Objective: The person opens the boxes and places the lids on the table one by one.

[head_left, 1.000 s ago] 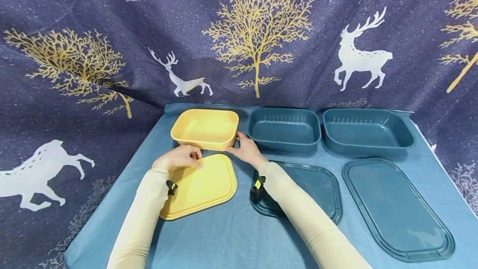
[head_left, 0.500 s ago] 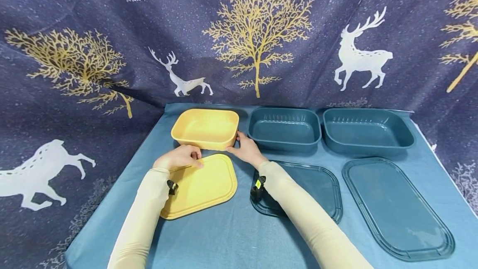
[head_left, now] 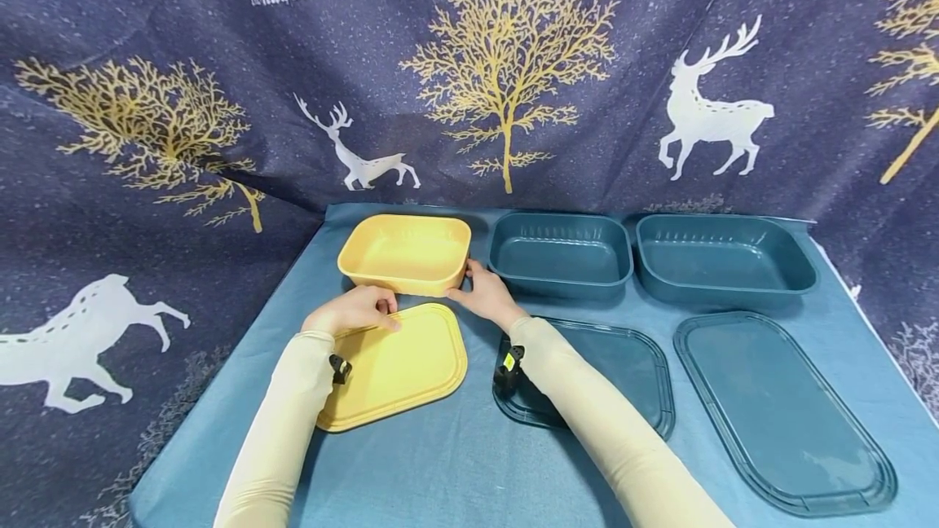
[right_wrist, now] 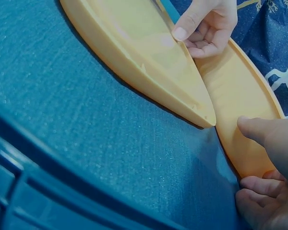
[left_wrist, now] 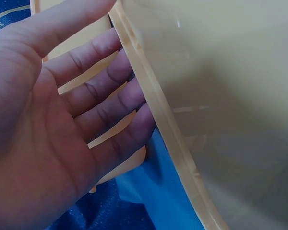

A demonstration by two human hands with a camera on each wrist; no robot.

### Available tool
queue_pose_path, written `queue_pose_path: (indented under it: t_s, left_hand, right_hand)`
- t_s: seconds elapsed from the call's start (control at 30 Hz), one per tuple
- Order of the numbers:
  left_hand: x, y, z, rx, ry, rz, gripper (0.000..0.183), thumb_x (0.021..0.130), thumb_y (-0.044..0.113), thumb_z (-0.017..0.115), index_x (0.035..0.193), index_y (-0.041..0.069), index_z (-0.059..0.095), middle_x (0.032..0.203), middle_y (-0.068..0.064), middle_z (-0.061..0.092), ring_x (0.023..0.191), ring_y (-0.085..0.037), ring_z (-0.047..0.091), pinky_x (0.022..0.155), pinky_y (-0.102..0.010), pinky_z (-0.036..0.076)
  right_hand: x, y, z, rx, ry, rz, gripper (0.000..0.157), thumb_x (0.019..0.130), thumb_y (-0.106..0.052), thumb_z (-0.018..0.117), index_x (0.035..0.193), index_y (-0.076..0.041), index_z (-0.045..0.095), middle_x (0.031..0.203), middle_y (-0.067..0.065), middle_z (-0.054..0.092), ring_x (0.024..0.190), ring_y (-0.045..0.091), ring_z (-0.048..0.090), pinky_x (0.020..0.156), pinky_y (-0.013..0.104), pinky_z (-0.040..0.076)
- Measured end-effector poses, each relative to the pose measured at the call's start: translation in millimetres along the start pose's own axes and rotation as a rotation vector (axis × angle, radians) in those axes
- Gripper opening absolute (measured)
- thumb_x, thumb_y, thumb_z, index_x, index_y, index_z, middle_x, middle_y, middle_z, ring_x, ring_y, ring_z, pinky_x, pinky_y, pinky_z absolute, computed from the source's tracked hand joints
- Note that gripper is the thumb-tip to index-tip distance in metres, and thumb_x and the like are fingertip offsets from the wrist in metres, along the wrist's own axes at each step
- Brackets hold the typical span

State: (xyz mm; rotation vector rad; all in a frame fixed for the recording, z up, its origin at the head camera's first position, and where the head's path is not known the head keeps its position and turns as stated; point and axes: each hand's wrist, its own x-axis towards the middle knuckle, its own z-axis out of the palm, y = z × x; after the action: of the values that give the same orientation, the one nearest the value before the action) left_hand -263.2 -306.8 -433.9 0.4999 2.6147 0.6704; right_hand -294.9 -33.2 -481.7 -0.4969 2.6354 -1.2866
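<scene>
A yellow rectangular container stands at the back left of the table, its lid lying in front of it. My left hand pinches the lid's far edge; in the left wrist view its fingers reach to the underside of the rim. With my right hand I hold the container's front right corner. In the right wrist view the right thumb is against the front wall and the fingers curl by the corner, partly out of frame. The lid's corner appears close to the container wall.
Two dark teal containers stand to the right, a middle one and a larger one. Their teal lids lie in front: one partly under my right forearm, the other farther right. A patterned cloth hangs behind the table.
</scene>
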Motion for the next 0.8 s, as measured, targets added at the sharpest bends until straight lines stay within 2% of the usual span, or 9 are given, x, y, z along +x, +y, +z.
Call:
queue_pose_path:
  t_s: [0.3,0.43,0.6,0.8]
  left_hand:
    - [2.5,2.3,-1.9,0.007,-0.001,0.004,0.021,0.088,0.025,0.079,0.097,0.010,0.068,0.085,0.000,0.061,0.077,-0.017,0.053,0.073,-0.033,0.044]
    - [3.3,4.1,-5.4,0.011,0.028,0.022,0.019,0.089,0.024,0.078,0.099,0.010,0.068,0.086,0.000,0.063,0.078,-0.017,0.055,0.075,-0.034,0.046]
    - [4.4,8.0,-9.0,0.027,0.066,0.087,0.010,0.095,0.022,0.072,0.095,0.013,0.069,0.085,0.002,0.066,0.079,-0.015,0.059,0.076,-0.034,0.048]
    - [-0.7,23.8,-10.2,0.048,0.091,0.113,0.010,0.098,0.024,0.068,0.095,0.015,0.070,0.086,0.003,0.066,0.078,-0.014,0.058,0.075,-0.033,0.048]
  right_hand:
    - [-4.3,1.7,-5.3,-0.020,-0.029,-0.004,0.080,0.098,-0.042,0.066,0.158,-0.005,0.028,0.149,0.017,0.049,0.131,0.032,0.053,0.100,0.045,0.050]
    - [-10.2,0.7,-9.1,-0.038,-0.058,0.005,0.079,0.100,-0.039,0.064,0.160,-0.006,0.024,0.151,0.016,0.047,0.135,0.031,0.050,0.104,0.045,0.047]
    - [-24.0,-2.2,-17.7,-0.050,-0.112,-0.008,0.076,0.101,-0.036,0.062,0.161,-0.009,0.023,0.154,0.015,0.045,0.137,0.030,0.048,0.107,0.046,0.045]
    - [-51.5,-5.6,-30.7,-0.092,-0.169,-0.078,0.069,0.102,-0.036,0.061,0.159,-0.010,0.031,0.149,0.016,0.051,0.133,0.029,0.052,0.104,0.046,0.047]
